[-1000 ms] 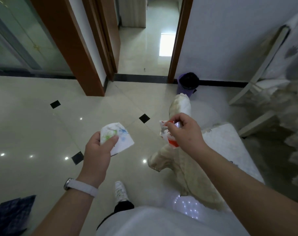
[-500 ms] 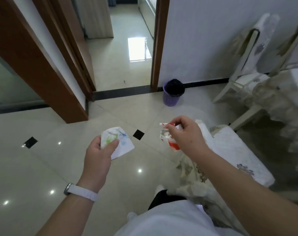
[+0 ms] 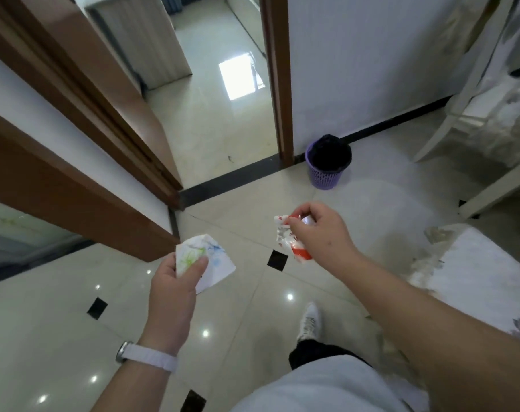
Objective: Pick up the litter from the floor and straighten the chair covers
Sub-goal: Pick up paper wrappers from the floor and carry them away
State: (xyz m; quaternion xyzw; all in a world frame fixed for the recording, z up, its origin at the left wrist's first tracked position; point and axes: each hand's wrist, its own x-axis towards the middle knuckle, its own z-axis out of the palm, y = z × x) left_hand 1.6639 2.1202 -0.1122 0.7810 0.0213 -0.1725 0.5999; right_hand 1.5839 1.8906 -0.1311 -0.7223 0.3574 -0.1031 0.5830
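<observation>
Left hand grips a crumpled white paper with green and blue marks; right hand pinches a red-and-white plastic wrapper. Both are held above the tiled floor, near the purple wastebasket; covered chair at right

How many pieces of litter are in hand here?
2. A crumpled white paper in the left hand; a red-and-white wrapper in the right hand. More may lie out of view.
</observation>
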